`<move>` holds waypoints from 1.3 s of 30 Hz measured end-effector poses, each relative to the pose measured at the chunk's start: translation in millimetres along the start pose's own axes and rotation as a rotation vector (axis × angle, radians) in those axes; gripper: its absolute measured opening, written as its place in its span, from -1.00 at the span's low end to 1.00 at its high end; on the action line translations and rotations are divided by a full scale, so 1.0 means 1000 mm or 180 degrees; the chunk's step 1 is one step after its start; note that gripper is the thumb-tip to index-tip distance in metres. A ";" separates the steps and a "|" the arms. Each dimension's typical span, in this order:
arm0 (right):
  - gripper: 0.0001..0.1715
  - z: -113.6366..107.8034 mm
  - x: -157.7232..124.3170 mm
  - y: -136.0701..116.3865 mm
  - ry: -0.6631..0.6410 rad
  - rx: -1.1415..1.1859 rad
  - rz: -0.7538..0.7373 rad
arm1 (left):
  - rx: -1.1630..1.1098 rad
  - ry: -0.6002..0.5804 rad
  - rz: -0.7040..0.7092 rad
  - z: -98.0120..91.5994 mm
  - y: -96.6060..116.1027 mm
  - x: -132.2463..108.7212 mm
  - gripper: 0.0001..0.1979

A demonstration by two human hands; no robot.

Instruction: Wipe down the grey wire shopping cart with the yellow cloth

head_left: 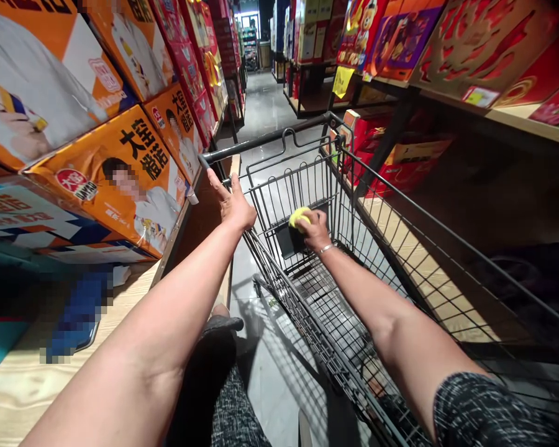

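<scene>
A black wire shopping cart (400, 248) stands in a shop aisle in front of me. My left hand (235, 202) rests on the cart's left rim near the handle bar (265, 138), fingers stretched out and apart. My right hand (313, 228) reaches inside the cart and is closed on a yellow cloth or sponge (298, 216), pressed against a dark flap (286, 241) at the cart's far end.
Orange and red gift boxes (121, 167) fill the wooden shelf (23, 379) on the left. More red boxes (470, 49) line the shelves on the right. The grey tiled aisle (265, 105) runs ahead to further racks.
</scene>
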State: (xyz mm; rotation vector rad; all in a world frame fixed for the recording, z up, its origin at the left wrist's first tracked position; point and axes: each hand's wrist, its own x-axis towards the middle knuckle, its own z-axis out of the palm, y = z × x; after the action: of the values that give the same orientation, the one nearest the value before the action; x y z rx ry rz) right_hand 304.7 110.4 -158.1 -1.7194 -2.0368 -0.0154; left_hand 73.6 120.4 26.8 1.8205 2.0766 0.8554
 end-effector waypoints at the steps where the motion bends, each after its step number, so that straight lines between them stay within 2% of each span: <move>1: -0.39 0.010 -0.024 0.006 -0.0250 -0.0041 0.0060 | 0.0004 -0.0003 -0.0007 0.000 0.000 0.000 0.15; 2: -0.41 0.018 -0.045 0.012 -0.0460 -0.0067 0.0086 | 0.0014 -0.0007 -0.0010 0.000 0.000 0.000 0.15; 4: -0.47 0.025 -0.070 0.023 -0.0620 -0.0071 0.0087 | 0.0037 -0.0006 -0.0011 0.000 0.001 0.000 0.15; 5: -0.50 0.025 -0.074 0.029 -0.0666 -0.0056 0.0038 | 0.0051 -0.0008 -0.0018 0.000 0.002 0.000 0.14; 7: -0.53 0.014 -0.062 0.039 -0.0695 -0.0012 -0.0120 | 0.0095 -0.0031 -0.0050 -0.002 0.003 -0.001 0.14; 9: -0.53 -0.006 -0.030 0.047 -0.0613 0.0013 -0.0233 | 0.0131 -0.0051 -0.0092 -0.003 0.005 -0.002 0.13; 11: -0.52 -0.034 0.014 0.054 -0.0340 -0.0001 -0.0212 | 0.0127 -0.0051 -0.0106 -0.003 0.005 -0.003 0.12; 12: -0.51 -0.048 0.038 0.056 -0.0168 -0.0011 -0.0182 | 0.0118 -0.0045 -0.0107 -0.003 0.006 -0.003 0.12; 15: -0.54 -0.088 0.105 0.058 0.0717 0.0089 -0.0327 | 0.0118 -0.0047 -0.0112 -0.003 0.006 -0.003 0.14; 18: -0.51 -0.104 0.142 0.058 0.1118 0.0224 -0.0487 | 0.0166 -0.0078 -0.0081 -0.003 0.005 0.001 0.16; 19: -0.52 -0.102 0.145 0.058 0.1125 0.0242 -0.0480 | 0.0184 -0.0098 -0.0050 -0.003 0.004 0.004 0.16; 21: -0.57 -0.088 0.132 0.061 0.0984 0.0229 -0.0371 | 0.0201 -0.0144 0.0015 -0.002 0.003 0.011 0.17; 23: -0.56 -0.063 0.098 0.066 0.0665 0.0164 -0.0184 | 0.0199 -0.0176 0.0062 0.000 0.002 0.021 0.18; 27: -0.52 -0.010 0.007 0.076 -0.0327 -0.0006 0.0345 | 0.0175 -0.0165 0.0119 0.006 0.000 0.040 0.20; 29: -0.55 0.005 -0.027 0.079 -0.0699 -0.0034 0.0470 | 0.0103 -0.0158 0.0156 0.009 0.000 0.046 0.20; 31: -0.57 0.007 -0.039 0.083 -0.0881 -0.0045 0.0443 | -0.0005 -0.0164 0.0167 0.011 0.000 0.049 0.20; 34: -0.55 -0.013 -0.014 0.090 -0.0787 -0.0110 0.0448 | -0.0152 -0.0167 0.0159 0.011 -0.001 0.050 0.19; 39: -0.41 -0.075 0.079 0.098 0.0547 -0.0103 0.0580 | -0.0205 -0.0232 0.0228 0.009 0.000 0.051 0.15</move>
State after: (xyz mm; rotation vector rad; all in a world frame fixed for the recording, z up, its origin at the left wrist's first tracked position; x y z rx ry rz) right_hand 413.6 182.1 -91.1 -1.8497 -1.7609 -0.1332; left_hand 69.0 171.7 29.4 1.8733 1.9284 0.8504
